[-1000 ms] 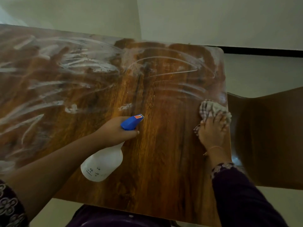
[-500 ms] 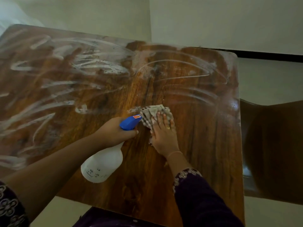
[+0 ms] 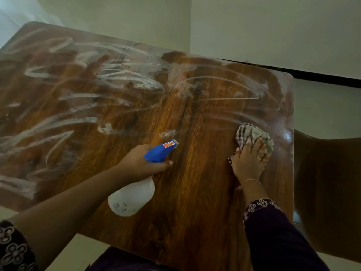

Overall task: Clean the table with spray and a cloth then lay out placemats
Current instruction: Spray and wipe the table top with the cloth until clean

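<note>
A glossy wooden table (image 3: 191,192) fills the view, with white smears of spray across its left and far parts. My left hand (image 3: 142,163) grips the neck of a white spray bottle (image 3: 130,198) with a blue trigger head, held just above the table's middle. My right hand (image 3: 249,161) presses flat on a checked cloth (image 3: 252,133) near the table's right edge; the fingers lie spread over the bunched cloth.
A brown chair (image 3: 330,182) stands close against the table's right side. Pale walls meet at a corner behind the table, with a dark skirting line (image 3: 322,77) at the right. Pale floor shows below the near edge.
My right hand slid the cloth from the right edge to the middle beside the bottle, then back to the right. The left hand and bottle stayed put.
</note>
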The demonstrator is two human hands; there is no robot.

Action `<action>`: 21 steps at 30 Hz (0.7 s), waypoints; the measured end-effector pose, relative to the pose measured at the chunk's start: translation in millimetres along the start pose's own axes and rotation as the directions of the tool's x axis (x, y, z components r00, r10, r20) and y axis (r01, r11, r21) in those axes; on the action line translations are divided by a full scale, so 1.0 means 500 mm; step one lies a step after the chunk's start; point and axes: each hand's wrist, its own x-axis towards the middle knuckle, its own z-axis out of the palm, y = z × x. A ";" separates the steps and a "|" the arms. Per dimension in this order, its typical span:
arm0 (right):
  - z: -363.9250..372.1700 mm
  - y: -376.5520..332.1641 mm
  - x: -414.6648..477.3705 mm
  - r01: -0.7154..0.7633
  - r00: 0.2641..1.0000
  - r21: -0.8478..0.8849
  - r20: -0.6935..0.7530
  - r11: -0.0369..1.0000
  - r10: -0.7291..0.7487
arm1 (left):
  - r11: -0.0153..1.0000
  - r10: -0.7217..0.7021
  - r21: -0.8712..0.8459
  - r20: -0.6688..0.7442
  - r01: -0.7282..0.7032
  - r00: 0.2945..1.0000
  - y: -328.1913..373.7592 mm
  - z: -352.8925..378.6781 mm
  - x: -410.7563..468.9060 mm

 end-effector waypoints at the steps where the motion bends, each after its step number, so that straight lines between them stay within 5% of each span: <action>1: 0.001 -0.003 0.002 -0.011 1.000 0.006 0.000 1.000 0.011 | 1.000 -0.007 0.003 -0.037 0.007 0.999 -0.006 0.000 -0.001; 8: 0.002 -0.044 0.024 -0.099 0.995 0.069 0.016 0.993 0.098 | 0.997 -0.022 -0.080 -0.018 0.021 1.000 -0.044 -0.028 -0.006; 13: -0.002 -0.071 0.028 -0.154 0.988 0.097 0.044 0.983 0.150 | 0.995 -0.091 -0.056 -0.150 0.084 0.984 -0.073 -0.036 -0.016; 21: -0.005 -0.119 0.023 -0.193 0.975 0.101 0.133 0.976 0.179 | 0.980 -0.195 -0.032 0.022 0.195 0.981 -0.113 -0.117 -0.002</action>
